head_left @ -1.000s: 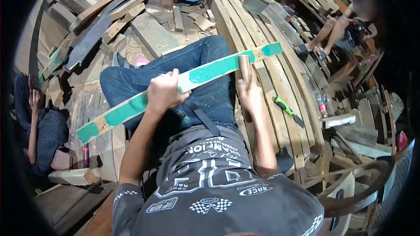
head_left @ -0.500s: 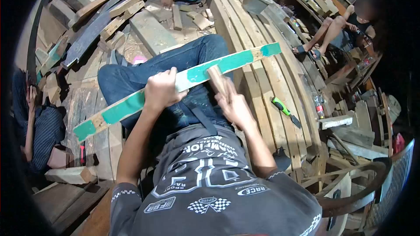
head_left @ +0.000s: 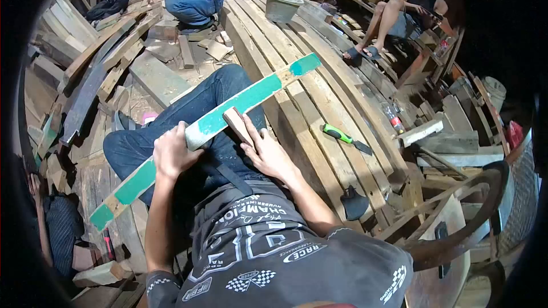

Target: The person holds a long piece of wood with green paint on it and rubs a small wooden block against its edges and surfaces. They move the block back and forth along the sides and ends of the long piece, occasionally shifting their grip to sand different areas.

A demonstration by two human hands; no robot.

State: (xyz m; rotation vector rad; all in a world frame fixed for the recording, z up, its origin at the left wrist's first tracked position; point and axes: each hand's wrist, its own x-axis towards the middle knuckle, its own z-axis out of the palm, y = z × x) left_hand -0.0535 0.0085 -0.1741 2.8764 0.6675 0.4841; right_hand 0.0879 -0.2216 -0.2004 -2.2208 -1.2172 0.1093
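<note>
A long wooden plank [head_left: 261, 93] with green painted patches lies slantwise across my lap, its far end above the bench on the right. My left hand [head_left: 173, 151] is wrapped around the plank left of its middle, beside a whitish patch. In my right hand [head_left: 268, 151] is a small wooden block [head_left: 236, 124], its upper end against the plank's near edge and green face. Whether anything covers the block's underside is hidden. To the right, a green-handled scraper [head_left: 338, 133] rests on the bench boards.
The long timber bench [head_left: 311, 162] runs along my right side, with a grey bucket [head_left: 283, 8] on its far end. Scrap timber [head_left: 160, 77] is piled at left. Several people sit around: one at upper right [head_left: 425, 3], others at the upper left. A curved chair arm [head_left: 465, 248] stands lower right.
The view has shifted and turned, so the plank appears lower left and more steeply slanted. The block, blurred before, now shows sharply near the same part of the plank. Both hands keep their holds.
</note>
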